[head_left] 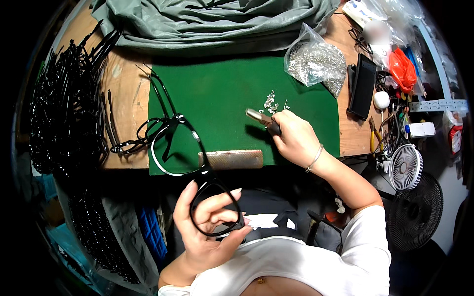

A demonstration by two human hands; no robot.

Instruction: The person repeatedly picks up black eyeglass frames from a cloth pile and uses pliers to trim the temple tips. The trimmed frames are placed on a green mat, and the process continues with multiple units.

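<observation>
My left hand (205, 241) is closed on a black eyeglass frame (207, 174), gripping the rim nearest me while the other rim and an extended temple reach over the mat. My right hand (296, 135) is wrapped around a hand tool (255, 115) with a blunt silvery metal head and a dark handle; the fingers hide much of it, so I cannot make out its exact kind. Just beyond the tool lies a small pile of tiny silvery pieces (270, 103) on the green mat (212, 89). A perforated metal strip (234, 159) sits at the mat's near edge.
Piled black eyeglass frames (69, 108) fill the left side, and another frame (129, 146) lies beside the mat. A clear bag of silvery pieces (308, 59) rests at the far right. Beyond it are a black phone (363, 86), pliers (374, 135) and a white fan (406, 167).
</observation>
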